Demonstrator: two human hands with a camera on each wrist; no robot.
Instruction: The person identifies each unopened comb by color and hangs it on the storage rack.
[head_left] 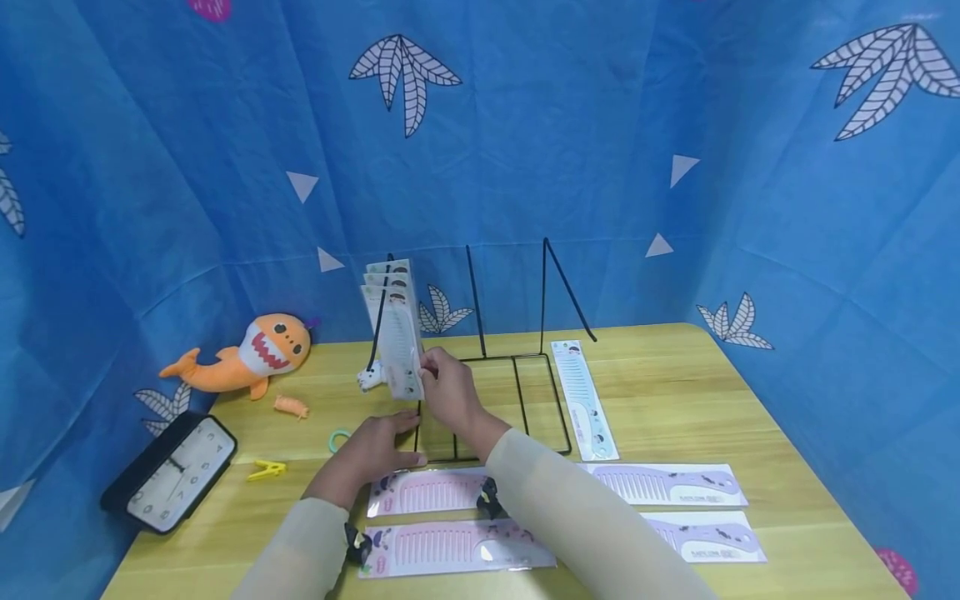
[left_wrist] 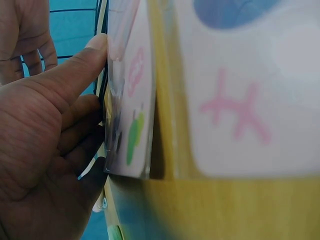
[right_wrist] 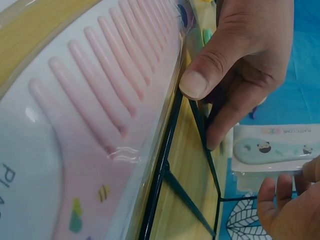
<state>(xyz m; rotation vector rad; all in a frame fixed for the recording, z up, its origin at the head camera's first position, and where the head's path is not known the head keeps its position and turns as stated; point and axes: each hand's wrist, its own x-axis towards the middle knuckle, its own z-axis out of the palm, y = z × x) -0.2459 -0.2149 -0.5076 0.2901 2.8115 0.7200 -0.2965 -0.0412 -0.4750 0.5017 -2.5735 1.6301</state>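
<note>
A black wire rack (head_left: 543, 292) stands on the table. My left hand (head_left: 378, 450) holds the near left corner of its base, thumb on the front wire and fingers by the side wire. Several packaged combs (head_left: 393, 329) hang at the rack's left prong, overlapping, in clear sleeves with pale teal print. My right hand (head_left: 453, 396) pinches the lower right edge of the front one; in the right wrist view the packaged comb (right_wrist: 275, 148) is beside those fingertips. Another packaged teal comb (head_left: 583, 400) lies right of the rack.
Several packaged pink and purple combs lie in two rows in front, including one comb (head_left: 442, 493) and another comb (head_left: 450, 548), under the right forearm. To the left are an orange plush shark (head_left: 247, 358), a black-edged case (head_left: 180, 475), a yellow clip (head_left: 266, 470) and a small orange toy (head_left: 291, 407).
</note>
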